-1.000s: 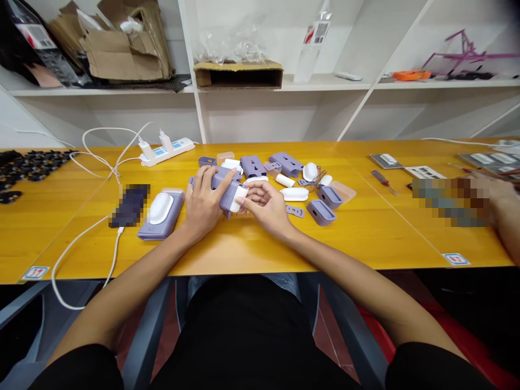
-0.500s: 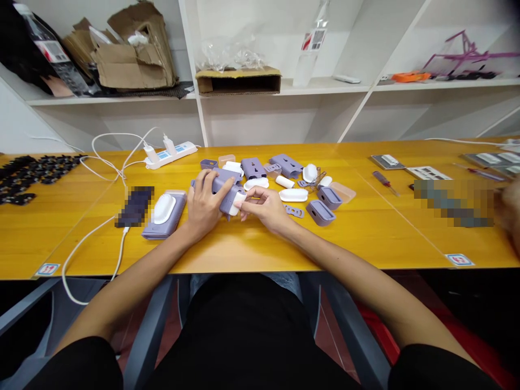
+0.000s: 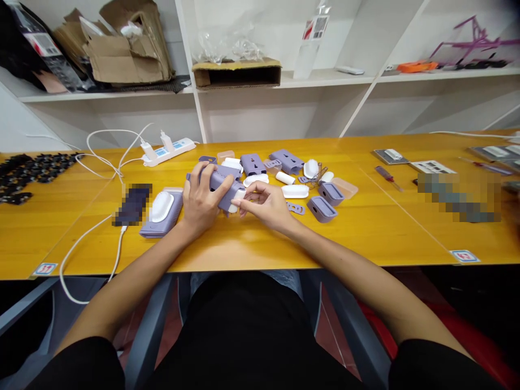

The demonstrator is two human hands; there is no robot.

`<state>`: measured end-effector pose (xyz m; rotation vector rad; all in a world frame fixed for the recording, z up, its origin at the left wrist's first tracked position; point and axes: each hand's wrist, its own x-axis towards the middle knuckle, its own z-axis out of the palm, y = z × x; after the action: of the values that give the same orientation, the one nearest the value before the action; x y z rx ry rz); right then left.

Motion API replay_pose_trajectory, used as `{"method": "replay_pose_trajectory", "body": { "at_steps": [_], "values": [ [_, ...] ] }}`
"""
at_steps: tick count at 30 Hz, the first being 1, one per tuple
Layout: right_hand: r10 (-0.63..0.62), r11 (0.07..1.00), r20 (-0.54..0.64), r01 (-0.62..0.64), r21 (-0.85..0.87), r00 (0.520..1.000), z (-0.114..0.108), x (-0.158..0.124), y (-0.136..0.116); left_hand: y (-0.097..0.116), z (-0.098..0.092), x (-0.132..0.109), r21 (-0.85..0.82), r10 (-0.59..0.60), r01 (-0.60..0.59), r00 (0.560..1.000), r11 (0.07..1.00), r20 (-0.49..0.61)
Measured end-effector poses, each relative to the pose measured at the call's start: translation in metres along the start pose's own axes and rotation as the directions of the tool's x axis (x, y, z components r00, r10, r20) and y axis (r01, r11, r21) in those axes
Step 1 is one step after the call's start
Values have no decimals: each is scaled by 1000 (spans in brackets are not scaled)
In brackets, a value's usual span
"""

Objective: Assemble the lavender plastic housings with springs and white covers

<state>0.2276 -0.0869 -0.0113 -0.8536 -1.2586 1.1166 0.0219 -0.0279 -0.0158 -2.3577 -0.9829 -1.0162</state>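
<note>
My left hand (image 3: 201,197) is closed around a purple plastic housing (image 3: 227,190), held tilted above the table. A white plastic piece (image 3: 238,201) sits at the housing's right end, mostly inside it. The thumb and fingers of my right hand (image 3: 268,205) pinch the outer edge of this white piece. Just behind my hands lie more purple housings (image 3: 286,161) and white oval caps (image 3: 295,191). Two purple cup-shaped parts (image 3: 322,209) stand to the right of my right hand, near a flat purple strip with holes (image 3: 296,208).
Left of my hands lie a purple case with a white oval part (image 3: 161,207) and a blurred phone (image 3: 133,205) on a white cable. A power strip (image 3: 169,151) is behind. A screwdriver (image 3: 389,177) lies to the right. Shelves with a torn cardboard box (image 3: 125,46) rise behind the table.
The white piece has gone deeper into the purple housing, with less of it showing. My hands have hardly moved otherwise; the whole view has shifted slightly.
</note>
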Motion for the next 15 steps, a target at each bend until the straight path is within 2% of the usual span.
{"method": "replay_pose_trajectory", "body": {
  "at_steps": [10,15],
  "values": [
    [-81,996,-50,79,-34,995,0,-6,-5,4,-1,4,-39,-30,29,999,999,-20],
    [-97,994,-74,93,-63,992,-3,-4,-8,6,-2,5,-52,-5,4,1000,999,-18]
  ]
}}
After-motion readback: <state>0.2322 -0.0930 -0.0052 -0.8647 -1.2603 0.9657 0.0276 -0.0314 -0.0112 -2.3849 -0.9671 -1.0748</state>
